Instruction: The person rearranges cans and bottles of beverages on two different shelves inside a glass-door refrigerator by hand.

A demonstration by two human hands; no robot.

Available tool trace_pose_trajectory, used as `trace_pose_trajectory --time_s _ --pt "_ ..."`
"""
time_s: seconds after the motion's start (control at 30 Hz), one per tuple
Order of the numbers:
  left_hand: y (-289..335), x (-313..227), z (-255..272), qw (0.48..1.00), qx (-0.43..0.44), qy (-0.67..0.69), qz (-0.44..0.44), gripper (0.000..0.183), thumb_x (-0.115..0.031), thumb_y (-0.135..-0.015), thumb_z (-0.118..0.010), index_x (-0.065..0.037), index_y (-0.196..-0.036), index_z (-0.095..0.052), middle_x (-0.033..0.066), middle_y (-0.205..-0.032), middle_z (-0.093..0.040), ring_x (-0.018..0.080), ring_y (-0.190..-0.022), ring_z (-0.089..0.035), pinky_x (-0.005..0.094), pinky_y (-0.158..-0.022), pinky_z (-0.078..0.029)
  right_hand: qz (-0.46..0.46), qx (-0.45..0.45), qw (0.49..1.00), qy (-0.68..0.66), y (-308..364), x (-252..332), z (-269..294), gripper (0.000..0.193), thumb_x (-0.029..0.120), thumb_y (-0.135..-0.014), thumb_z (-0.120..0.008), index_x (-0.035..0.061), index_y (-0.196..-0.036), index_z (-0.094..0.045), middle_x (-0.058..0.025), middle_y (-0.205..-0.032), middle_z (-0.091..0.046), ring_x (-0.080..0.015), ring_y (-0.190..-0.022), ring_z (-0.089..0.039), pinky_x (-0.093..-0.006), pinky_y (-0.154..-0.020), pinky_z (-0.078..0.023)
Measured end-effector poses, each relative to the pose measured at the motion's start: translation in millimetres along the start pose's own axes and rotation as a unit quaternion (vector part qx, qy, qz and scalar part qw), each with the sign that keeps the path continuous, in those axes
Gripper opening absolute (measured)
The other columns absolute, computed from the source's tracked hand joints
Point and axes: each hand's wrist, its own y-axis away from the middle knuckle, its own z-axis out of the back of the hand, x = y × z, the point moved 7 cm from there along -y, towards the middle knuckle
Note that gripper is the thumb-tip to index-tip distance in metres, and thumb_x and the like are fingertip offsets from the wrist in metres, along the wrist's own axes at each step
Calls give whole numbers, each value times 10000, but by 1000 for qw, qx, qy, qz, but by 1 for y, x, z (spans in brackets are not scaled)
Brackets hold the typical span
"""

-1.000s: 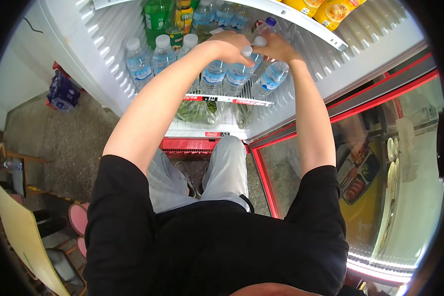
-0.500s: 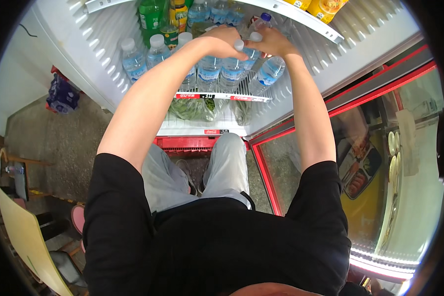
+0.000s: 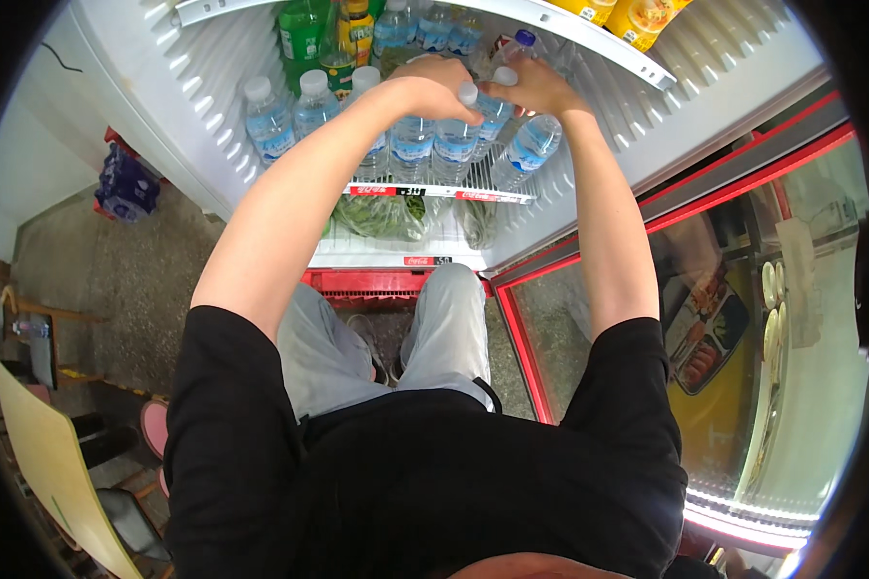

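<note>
Rows of clear water bottles with white caps and blue labels stand on a wire shelf [image 3: 473,185] in an open fridge. My left hand [image 3: 434,85] curls round the neck of a front-row water bottle [image 3: 453,145], its cap showing between thumb and fingers; most of its fingertips are hidden. Just to the right, my right hand [image 3: 541,87] is closed about the neck of another water bottle [image 3: 493,121], its thumb beside the white cap. A tilted bottle [image 3: 531,150] leans at the shelf's right end, below my right hand. Behind that hand shows a purple-capped bottle [image 3: 523,39].
Green bottles [image 3: 300,34] and a yellow-labelled drink [image 3: 357,29] stand at the back left. Bagged leafy greens [image 3: 381,214] lie under the shelf. An upper shelf edge [image 3: 608,48] carries yellow packets [image 3: 647,21]. The red-framed glass door [image 3: 526,347] stands open at my right.
Both hands stay at nearly the same place among the bottles. The whole view has shifted very slightly down and right.
</note>
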Motion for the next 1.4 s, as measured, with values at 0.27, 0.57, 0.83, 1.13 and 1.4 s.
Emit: trace_pose_trajectory --time_s 0.27,0.57,0.83,1.13,1.4 --pt "-1 2 -3 999 6 -29 13 549 -594 -776 -722 -110 -1035 -738 118 -1064 -732 332 -1076 -669 438 -924 -529 0 8 1000 -21 2 -3 -1 591 566 -782 -744 -9 -920 -716 -131 -734 -717 -197 -589 -712 -305 -572 -596" --pt "1 3 -3 999 9 -40 25 603 -618 -789 -692 -89 -1080 -708 138 -1104 -715 331 -1083 -664 435 -923 -524 -7 -49 999 -13 4 1 9 711 696 -854 -591 11 -976 -737 -125 -705 -712 -218 -623 -721 -358 -690 -589" --pt "-4 -8 -4 995 -40 -71 52 639 -608 -790 -692 -125 -1209 -689 135 -1181 -704 310 -1143 -653 423 -950 -528 12 -165 986 -7 9 -12 21 669 639 -980 -375 103 -979 -775 -158 -743 -720 -365 -828 -719 -459 -867 -538" --pt "-2 -9 -5 996 -10 -63 59 723 -635 -800 -662 -62 -1240 -635 167 -1184 -692 348 -1161 -627 429 -992 -498 -43 -265 951 155 20 -6 28 634 557 -989 -414 36 -886 -760 -264 -829 -701 -457 -871 -689 -532 -812 -548" --pt "0 -8 -4 994 -5 -58 93 639 -591 -823 -682 -137 -1272 -659 126 -1268 -665 290 -1169 -643 414 -977 -525 -119 -228 958 127 15 -27 23 548 496 -965 -475 31 -904 -758 -286 -902 -703 -470 -888 -692 -523 -830 -561"
